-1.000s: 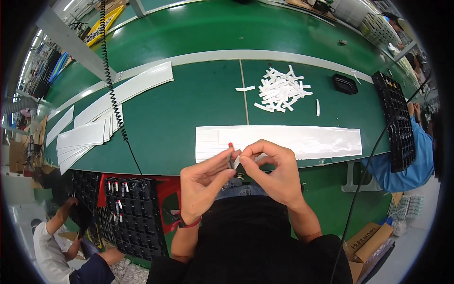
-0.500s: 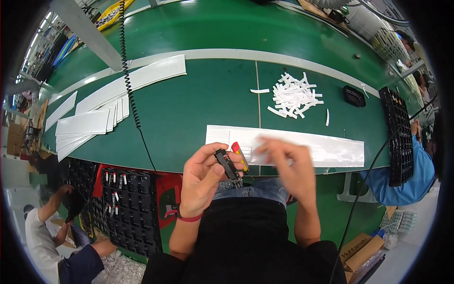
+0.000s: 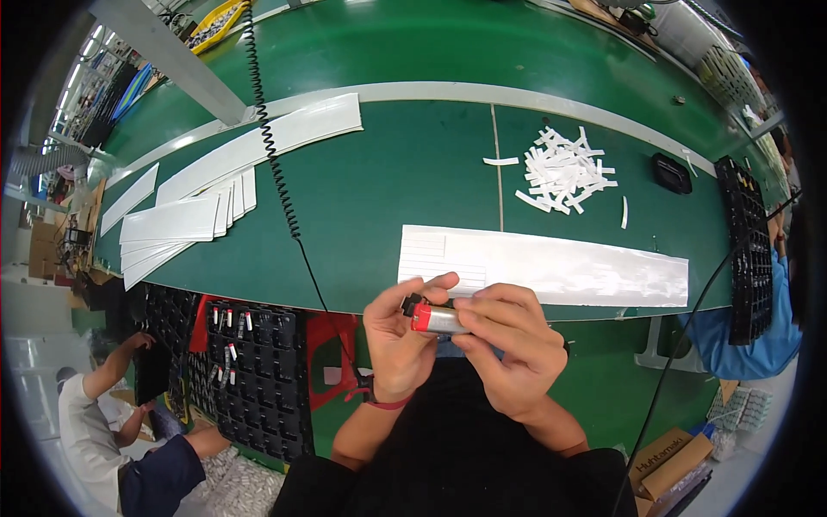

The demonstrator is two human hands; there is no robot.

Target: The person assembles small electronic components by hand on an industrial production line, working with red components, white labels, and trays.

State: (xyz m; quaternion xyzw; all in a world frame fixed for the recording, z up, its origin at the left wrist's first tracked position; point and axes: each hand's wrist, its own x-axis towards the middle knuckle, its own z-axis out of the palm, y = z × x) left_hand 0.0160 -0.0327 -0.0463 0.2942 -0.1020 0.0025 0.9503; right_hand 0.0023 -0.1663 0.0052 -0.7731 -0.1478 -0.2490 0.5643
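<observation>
You have a small silver cylindrical cell with a red band and a black cap at one end (image 3: 435, 318) held up in front of your chest, just short of the near edge of the green bench top (image 3: 379, 181). Your left hand (image 3: 401, 340) is closed around its capped end, thumb and forefinger pinching near the red band, while your right hand (image 3: 506, 349) is clamped over the rest of the body, fingers curled down across it so most of the silver length is hidden. By the look of it, you are at the wrapping or pressing stage: a label or strip seems to be getting smoothed round the cell, though your fingers cover the spot and I cannot tell whether anything is actually on it yet. Just beyond your hands lies the long white backing sheet with a glossy bare stretch (image 3: 551, 267), with some labels possibly left at its left end; further back sits a loose heap of small white paper strips (image 3: 564, 171). The next move, as I judge it, calls for a steady pinch from the left hand so the cell does not roll, and an even rub from the right thumb along the barrel, keeping any edge square to the red band. To your left, below the bench edge, a black compartment tray holding several similar red-tipped cells (image 3: 250, 362) stands within reach.
</observation>
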